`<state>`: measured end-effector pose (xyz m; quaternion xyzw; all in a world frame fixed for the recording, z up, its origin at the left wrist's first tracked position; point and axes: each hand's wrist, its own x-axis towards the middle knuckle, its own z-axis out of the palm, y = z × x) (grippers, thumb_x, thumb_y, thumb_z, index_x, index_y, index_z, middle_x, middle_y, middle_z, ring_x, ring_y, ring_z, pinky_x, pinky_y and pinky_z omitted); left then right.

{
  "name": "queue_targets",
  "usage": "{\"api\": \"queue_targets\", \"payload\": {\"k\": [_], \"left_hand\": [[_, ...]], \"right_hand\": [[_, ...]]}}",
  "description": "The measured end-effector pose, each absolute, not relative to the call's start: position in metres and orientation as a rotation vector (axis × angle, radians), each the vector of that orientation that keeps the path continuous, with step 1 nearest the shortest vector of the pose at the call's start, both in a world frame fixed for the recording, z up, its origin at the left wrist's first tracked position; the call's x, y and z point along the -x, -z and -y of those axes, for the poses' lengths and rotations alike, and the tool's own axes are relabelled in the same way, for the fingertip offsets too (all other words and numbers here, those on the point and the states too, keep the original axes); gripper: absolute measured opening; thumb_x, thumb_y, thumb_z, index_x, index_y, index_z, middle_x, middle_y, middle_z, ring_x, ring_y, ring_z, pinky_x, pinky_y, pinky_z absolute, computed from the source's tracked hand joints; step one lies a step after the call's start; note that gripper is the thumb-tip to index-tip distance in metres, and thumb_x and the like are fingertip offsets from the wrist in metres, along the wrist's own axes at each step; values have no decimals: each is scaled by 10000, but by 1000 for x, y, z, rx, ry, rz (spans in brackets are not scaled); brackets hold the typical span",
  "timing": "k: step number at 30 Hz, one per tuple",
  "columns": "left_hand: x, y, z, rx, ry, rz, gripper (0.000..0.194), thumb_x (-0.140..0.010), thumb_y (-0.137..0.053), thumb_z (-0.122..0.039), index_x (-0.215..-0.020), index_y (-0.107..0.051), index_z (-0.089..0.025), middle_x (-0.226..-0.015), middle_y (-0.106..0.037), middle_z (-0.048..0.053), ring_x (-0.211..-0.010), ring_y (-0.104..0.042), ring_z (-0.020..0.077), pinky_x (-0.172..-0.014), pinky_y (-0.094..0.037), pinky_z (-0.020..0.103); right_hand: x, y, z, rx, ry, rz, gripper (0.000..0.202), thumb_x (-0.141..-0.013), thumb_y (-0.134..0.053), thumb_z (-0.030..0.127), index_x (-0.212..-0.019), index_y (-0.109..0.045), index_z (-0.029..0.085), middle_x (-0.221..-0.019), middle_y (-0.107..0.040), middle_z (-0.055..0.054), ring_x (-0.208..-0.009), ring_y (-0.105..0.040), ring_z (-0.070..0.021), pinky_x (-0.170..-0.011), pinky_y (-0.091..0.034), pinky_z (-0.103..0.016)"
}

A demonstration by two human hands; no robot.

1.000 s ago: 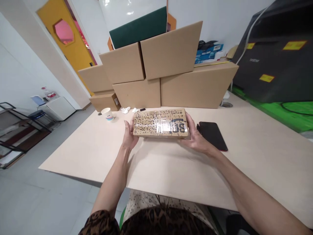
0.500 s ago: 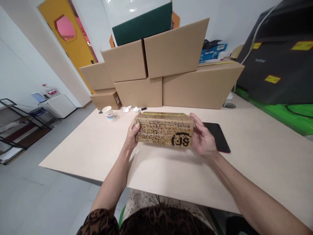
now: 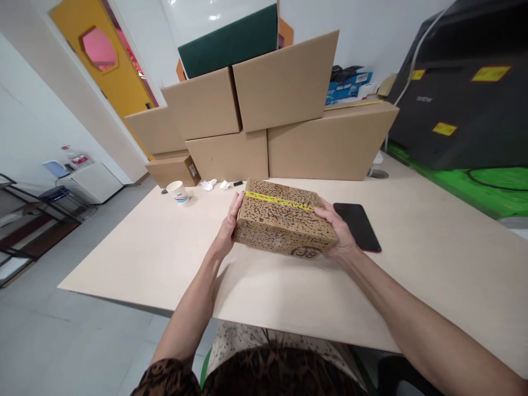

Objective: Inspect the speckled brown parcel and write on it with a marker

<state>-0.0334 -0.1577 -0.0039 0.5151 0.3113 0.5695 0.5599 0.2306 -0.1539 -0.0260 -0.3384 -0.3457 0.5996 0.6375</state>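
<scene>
Head view, downward over table [image 3: 433, 258]

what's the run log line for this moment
left hand: holds speckled box | right hand: holds box | phone: on table

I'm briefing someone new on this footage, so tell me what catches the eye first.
The speckled cardboard box with a yellow tape strip sits mid-table, gripped at its ends by the left hand and right hand. Behind it, a wall of plain cardboard boxes is stacked along the table's far edge. A black phone lies just right of the box.
</scene>
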Motion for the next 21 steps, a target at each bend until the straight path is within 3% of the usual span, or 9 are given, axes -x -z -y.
{"api": "queue_targets", "payload": {"k": [2, 4, 8, 12, 15, 18, 21], "left_hand": [[32, 6, 155, -1234, -1338, -745, 673, -832, -678, -749, -1365, -679, -339, -1653, -473, -11, -1653, -140, 253, -1334, -179, 393], [30, 7, 152, -1173, -1322, -771, 645, -828, -711, -721, -1346, -686, -337, -1631, -503, -20, -1641, -198, 248, -1332, -201, 391], [28, 4, 151, -961, -1227, -801, 764, -718, -850, -645, -1363, -657, -284, -1572, -571, 38, -1574, -358, 328, -1288, -326, 454], [27, -1, 155, -973, -1197, -713, 810, -715, -868, -478, -1441, -581, -261, -1531, -601, 86, -1480, -488, 381, -1245, -380, 517], [28, -1, 159, -1055, -1277, -698, 895, -672, -879, -394, -1489, -528, -294, -1592, -528, 86, -1511, -437, 386, -1255, -350, 533], [28, -1, 161, -1177, -1360, -685, 955, -620, -901, -372, -1496, -527, -304, -1671, -416, 77, -1582, -300, 385, -1292, -279, 512], [28, -3, 164, -1247, -1389, -623, 964, -595, -908, -372, -1485, -546, -294, -1688, -392, 68, -1596, -262, 389, -1305, -264, 497]], "right_hand": [[-230, 26, 155, 778, -1308, 803, 571, -773, -715, 389, -1335, -615, 357, -1399, -694, 2, -1351, -618, -316, -1090, -550, -527], [-231, 26, 156, 790, -1249, 855, 579, -792, -690, 406, -1362, -599, 367, -1488, -630, 14, -1419, -556, -312, -1119, -526, -525], [-234, 24, 161, 828, -1130, 1012, 624, -807, -683, 403, -1420, -570, 377, -1579, -547, 30, -1515, -443, -309, -1192, -456, -516], [-234, 17, 166, 801, -1105, 1039, 660, -782, -713, 385, -1425, -562, 380, -1592, -536, 37, -1545, -401, -313, -1244, -395, -525], [-233, 12, 168, 811, -1180, 918, 678, -766, -751, 385, -1414, -550, 386, -1566, -566, 35, -1511, -455, -326, -1224, -423, -561], [-235, 9, 168, 836, -1374, 815, 657, -757, -773, 440, -1377, -582, 338, -1404, -697, -36, -1385, -588, -382, -1125, -511, -628], [-238, 7, 168, 807, -1442, 862, 743, -679, -814, 407, -1382, -587, 324, -1290, -751, -60, -1295, -648, -416, -1066, -543, -662]]}}
